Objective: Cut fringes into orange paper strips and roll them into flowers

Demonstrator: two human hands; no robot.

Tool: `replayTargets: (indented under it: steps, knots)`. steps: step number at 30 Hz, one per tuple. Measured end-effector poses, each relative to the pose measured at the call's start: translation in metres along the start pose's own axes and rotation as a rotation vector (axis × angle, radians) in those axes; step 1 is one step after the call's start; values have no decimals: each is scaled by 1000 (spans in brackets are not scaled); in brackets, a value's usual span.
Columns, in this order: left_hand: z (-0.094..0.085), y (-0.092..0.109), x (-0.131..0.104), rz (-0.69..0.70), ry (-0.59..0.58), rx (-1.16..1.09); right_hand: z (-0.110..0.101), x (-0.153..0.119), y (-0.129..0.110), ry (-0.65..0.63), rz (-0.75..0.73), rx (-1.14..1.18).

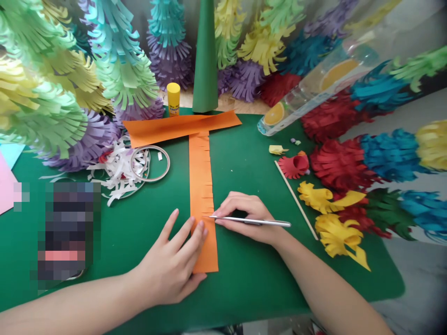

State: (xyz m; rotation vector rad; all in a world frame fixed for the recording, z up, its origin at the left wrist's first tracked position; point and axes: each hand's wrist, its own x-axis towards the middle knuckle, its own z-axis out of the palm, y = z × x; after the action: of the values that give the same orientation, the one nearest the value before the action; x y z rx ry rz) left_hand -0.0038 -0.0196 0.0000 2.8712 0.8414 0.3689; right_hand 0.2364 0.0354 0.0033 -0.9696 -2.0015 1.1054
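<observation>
On the left of the green table (139,242), white scraps (117,165) sit in a messy heap, and a ring (168,163) lies partly over them. Next comes the left hand (174,263). It is open, with some fingertips resting on the long orange strip (200,177). That strip lies in the middle, running near to far, with little cuts in its right edge. A second strip (174,130) lies across its far end. The right hand (246,214) pinches a thin silver tool (254,220), its tip at the nearest cuts. The left fingertips are very close, so a slip could nick one. If the left hand presses too softly, the strip could slide and make a cut crooked. Pushing the tip too far left could slice the strip in two. On the right lie a stick (296,201) and yellow curls (340,235).
</observation>
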Motion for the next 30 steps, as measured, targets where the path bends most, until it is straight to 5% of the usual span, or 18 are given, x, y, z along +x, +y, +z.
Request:
replayTargets:
  steps: [15, 30]
  knots:
    - [3, 1, 0, 4, 21, 14, 1, 3, -7, -44, -30, -82]
    - [4, 0, 0, 0, 10, 11, -24, 0, -10, -145, 23, -106]
